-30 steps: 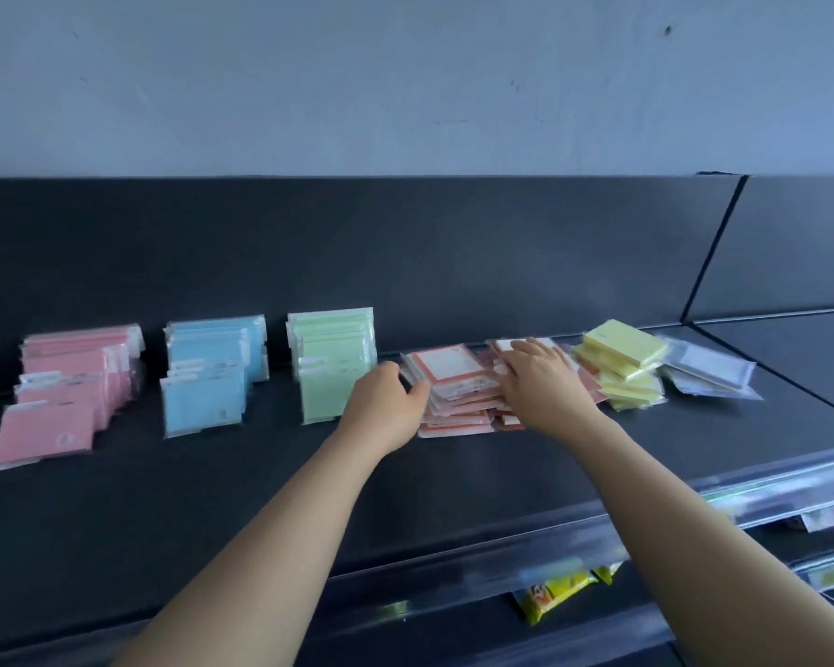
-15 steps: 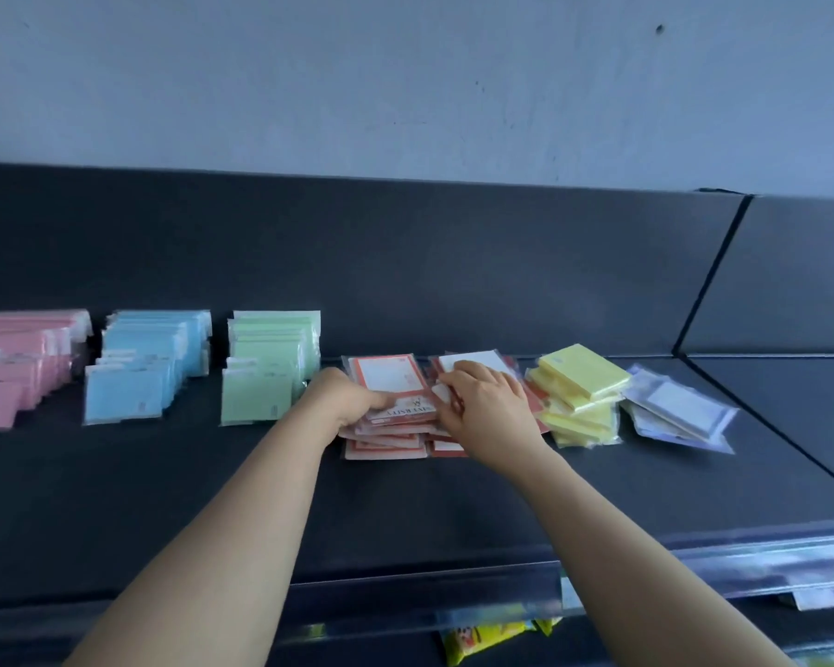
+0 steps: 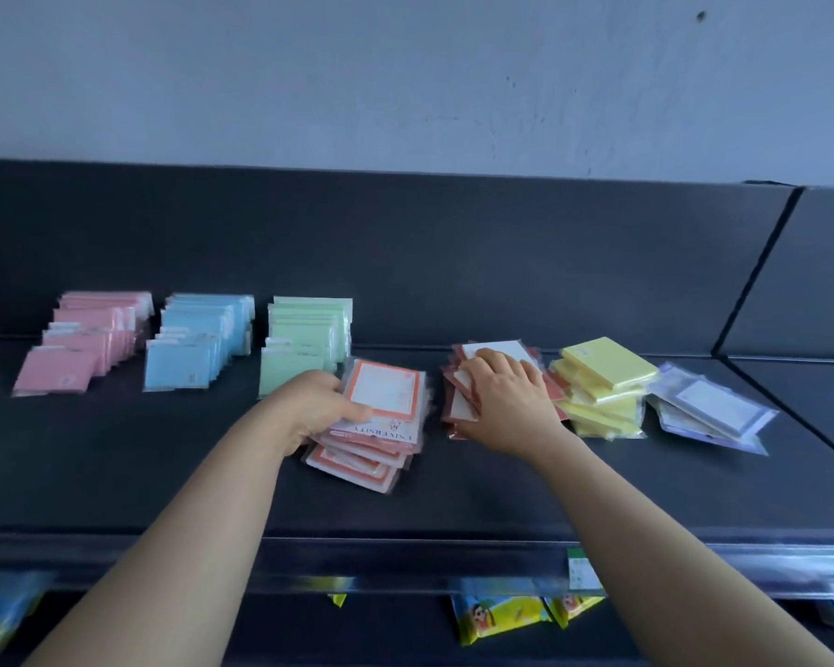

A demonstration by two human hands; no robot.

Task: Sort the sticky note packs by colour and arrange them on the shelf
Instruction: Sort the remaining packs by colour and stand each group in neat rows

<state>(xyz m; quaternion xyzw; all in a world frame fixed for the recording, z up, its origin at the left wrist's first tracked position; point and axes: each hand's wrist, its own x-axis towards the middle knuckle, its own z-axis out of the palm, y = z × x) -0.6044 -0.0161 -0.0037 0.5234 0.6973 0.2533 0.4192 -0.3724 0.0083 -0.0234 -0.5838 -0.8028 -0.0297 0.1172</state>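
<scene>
Now, orange-bordered packs [image 3: 381,426]: a fanned bundle of wrapped sticky notes at mid-shelf, just right of the green row, its near end tilted toward the front edge.
Left hand [image 3: 314,411]: grasping that bundle at its left edge, thumb on the top pack, the other fingers hidden beneath.
What changed: half a second ago this bundle and the darker red-bordered packs [image 3: 461,406] lay touching as one heap under both hands; now bare shelf shows between them, and the orange bundle sits closer to the green.
Right hand [image 3: 506,402]: its fingers [image 3: 492,361] lie flat on the red-bordered pile, released rather than clenched, pinning it.
Meaning for the task: the mixed heap looks split into two shades; each probably needs squaring up into a row of its own.
Still loose: yellow packs [image 3: 607,373] heaped just right of the red pile, lilac-bordered packs [image 3: 708,406] beyond.
Already arranged: pink packs [image 3: 87,349], blue packs [image 3: 198,349] and green packs [image 3: 304,344] in tidy rows at the left.
Support: dark shelf [image 3: 453,483]; snack packets [image 3: 497,618] show below.
</scene>
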